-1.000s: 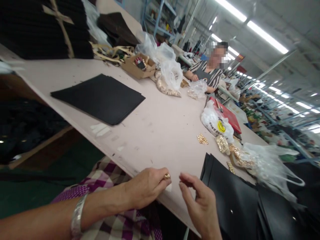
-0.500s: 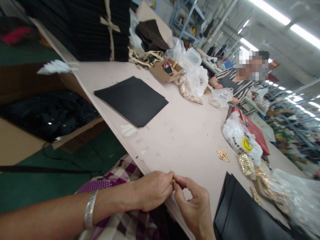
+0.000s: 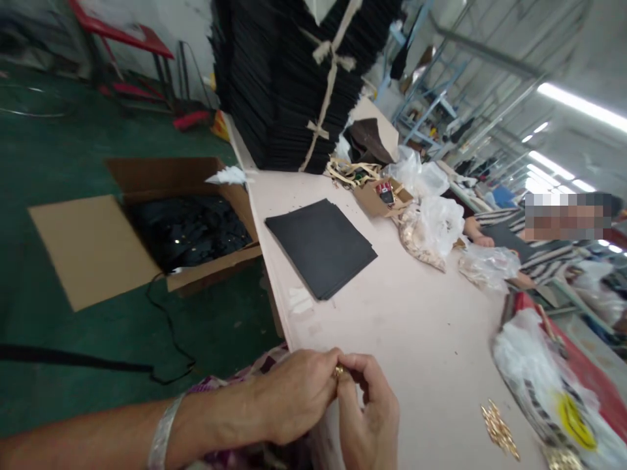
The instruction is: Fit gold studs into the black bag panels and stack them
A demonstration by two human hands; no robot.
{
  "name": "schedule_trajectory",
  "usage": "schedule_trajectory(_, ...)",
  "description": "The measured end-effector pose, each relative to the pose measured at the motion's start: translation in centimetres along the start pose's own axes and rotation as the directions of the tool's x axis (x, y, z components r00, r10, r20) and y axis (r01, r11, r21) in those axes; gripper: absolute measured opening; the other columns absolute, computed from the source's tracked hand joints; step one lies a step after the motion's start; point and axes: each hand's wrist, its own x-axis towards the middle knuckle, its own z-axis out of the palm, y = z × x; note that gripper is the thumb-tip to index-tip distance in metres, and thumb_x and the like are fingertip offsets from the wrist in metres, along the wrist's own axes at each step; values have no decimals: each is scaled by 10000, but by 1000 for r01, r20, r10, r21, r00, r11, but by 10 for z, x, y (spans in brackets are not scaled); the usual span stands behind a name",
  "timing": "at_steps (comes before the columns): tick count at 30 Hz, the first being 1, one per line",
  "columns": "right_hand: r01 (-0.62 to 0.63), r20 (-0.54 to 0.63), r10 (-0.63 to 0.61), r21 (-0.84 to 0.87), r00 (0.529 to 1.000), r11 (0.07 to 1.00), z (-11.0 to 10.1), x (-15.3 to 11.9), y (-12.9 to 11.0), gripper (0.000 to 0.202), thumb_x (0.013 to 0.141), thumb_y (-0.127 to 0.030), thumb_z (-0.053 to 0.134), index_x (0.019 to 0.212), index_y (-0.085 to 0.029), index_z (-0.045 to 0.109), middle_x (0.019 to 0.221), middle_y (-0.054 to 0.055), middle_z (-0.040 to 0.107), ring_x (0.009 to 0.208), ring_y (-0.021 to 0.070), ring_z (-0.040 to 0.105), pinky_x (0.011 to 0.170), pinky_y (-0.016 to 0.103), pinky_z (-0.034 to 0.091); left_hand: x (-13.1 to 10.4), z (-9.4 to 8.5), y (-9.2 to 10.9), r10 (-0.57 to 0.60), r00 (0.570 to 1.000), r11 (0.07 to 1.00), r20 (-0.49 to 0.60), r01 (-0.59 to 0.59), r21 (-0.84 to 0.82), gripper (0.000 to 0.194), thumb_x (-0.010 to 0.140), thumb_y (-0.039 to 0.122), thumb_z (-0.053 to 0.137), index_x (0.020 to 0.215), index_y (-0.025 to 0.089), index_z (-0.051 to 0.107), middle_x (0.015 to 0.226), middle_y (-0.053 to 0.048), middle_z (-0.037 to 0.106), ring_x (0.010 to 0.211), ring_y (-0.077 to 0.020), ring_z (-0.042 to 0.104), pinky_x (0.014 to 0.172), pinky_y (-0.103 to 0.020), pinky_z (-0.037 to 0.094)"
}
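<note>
Pinching a small gold fitting (image 3: 339, 372) between both hands, you are closing your left hand (image 3: 294, 398) and right hand (image 3: 369, 418) on it together at the near edge of the surface (image 3: 416, 326), fingertips meeting

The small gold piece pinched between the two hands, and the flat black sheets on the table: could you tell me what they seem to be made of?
The small gold piece looks like polished or plated metal, judging by its bright glint. The flat black sheets look like matte card or stiff board: dull, thin, with straight edges and square corners; faux leather cannot be ruled out.
</note>
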Motion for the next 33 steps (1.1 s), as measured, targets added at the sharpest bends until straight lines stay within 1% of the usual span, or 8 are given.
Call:
schedule_trajectory(4, 59, 107, -63, 39, 992, 998, 22, 63, 4, 233, 907, -354, 540, 1004, -192, 677, 940, 66, 728, 858, 206, 673, 782, 311, 522, -6, -26, -25, -251, 949, 915, -190, 168, -367, 249, 928, 310, 384, 985, 200, 600, 760, 19, 618, 597, -129, 582, 538, -236, 454)
schedule_trajectory(9, 409, 196, -363, -304, 911, 861, 56, 148, 10, 232, 969, -207, 423, 1016, -158, 644, 987, 97, 706, 937, 224, 621, 865, 340, 450, -19, -45, -63, -543, 777, 712, -317, 226, -665, 300, 827, 459, 540, 951, 186, 566, 570, 124, 255, 409, -66, 198, 383, -207, 142)
schedule_trajectory(12, 501, 316, -396, -421, 862, 756, 67, 160, 10, 256, 952, -113, 400, 949, -148, 654, 914, 109, 700, 883, 238, 595, 842, 357, 421, -26, -46, -78, -624, 706, 631, -336, 201, -750, 386, 799, 518, 608, 980, 181, 557, 562, 131, 310, 405, -59, 158, 378, -211, 109)
schedule_trajectory(15, 520, 431, -344, -408, 834, 751, 57, 132, 7, 256, 923, -62, 425, 882, -152, 661, 849, 87, 692, 800, 224, 580, 790, 351, 403, -29, -41, -83, -647, 681, 581, -343, 149, -800, 401, 769, 509, 678, 962, 170, 588, 663, 64, 526, 428, -53, 288, 387, -201, 192)
schedule_trajectory(20, 285, 718, -114, -121, 686, 951, 19, 68, -4, 212, 871, -78, 558, 820, -219, 708, 826, -3, 696, 780, 148, 613, 721, 256, 418, -31, -31, -78, -614, 722, 484, -319, 25, -875, 388, 741, 480, 738, 958, 179, 625, 830, -12, 680, 761, -159, 618, 671, -259, 500)
schedule_trajectory(25, -158, 492, 125, 25, 861, 987, 20, 63, 9, 145, 869, -273, 611, 954, -190, 694, 797, 18, 699, 729, 159, 649, 671, 261, 493, -36, -25, -68, -597, 774, 371, -212, 33, -928, 355, 715, 444, 767, 911, 167, 662, 825, -32, 725, 701, -192, 654, 640, -301, 533)
schedule_trajectory(28, -311, 490, 222, 107, 843, 944, 33, 71, 17, 216, 831, -348, 645, 913, -150, 673, 744, 32, 686, 683, 175, 659, 633, 285, 539, -39, -24, -65, -579, 800, 327, -158, 50, -944, 323, 718, 432, 775, 869, 170, 661, 746, -11, 706, 588, -147, 623, 528, -237, 490)
schedule_trajectory(33, -333, 559, 213, 121, 801, 935, 42, 72, 10, 206, 799, -341, 656, 855, -147, 695, 700, 5, 647, 627, 121, 607, 566, 223, 509, -42, -23, -60, -565, 823, 249, -62, 98, -964, 384, 691, 400, 801, 974, 175, 671, 748, -20, 713, 546, -138, 619, 470, -210, 451)
